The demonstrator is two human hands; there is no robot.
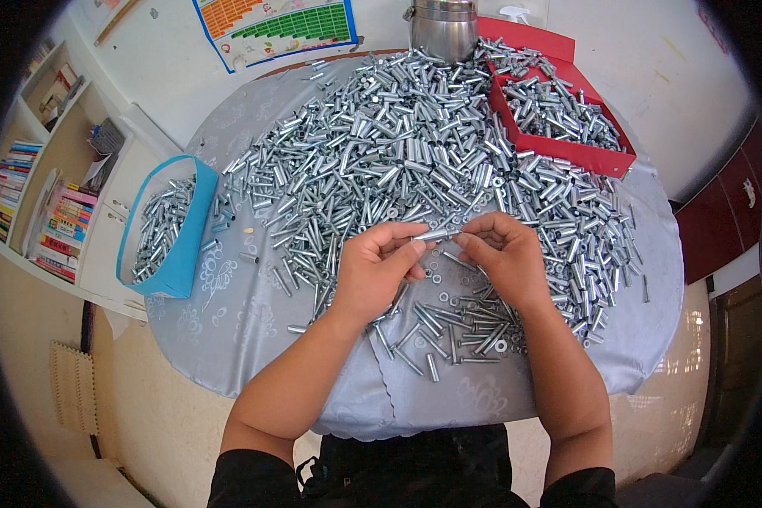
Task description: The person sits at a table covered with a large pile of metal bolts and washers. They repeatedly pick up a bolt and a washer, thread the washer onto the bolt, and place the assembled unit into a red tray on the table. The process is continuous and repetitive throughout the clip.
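Over the middle of the table, my left hand [374,269] pinches one end of a silver sleeve anchor [433,235] between thumb and fingers. My right hand [508,256] is closed at the anchor's other end, its fingertips together; any small part between them is too small to make out. The anchor lies roughly level between both hands. Behind and around them spreads a big heap of metal sleeves and bolts [372,144]. Below my hands are loose bolts [474,326], several small washers and nuts [436,278], and a single short sleeve [433,367].
A blue fabric bin [196,212] with metal parts stands at the left table edge. At the back right are a red box [559,152] of parts and a steel canister [444,32]. The grey cloth [229,339] has a tear-like line near me. Bookshelves [68,186] stand left.
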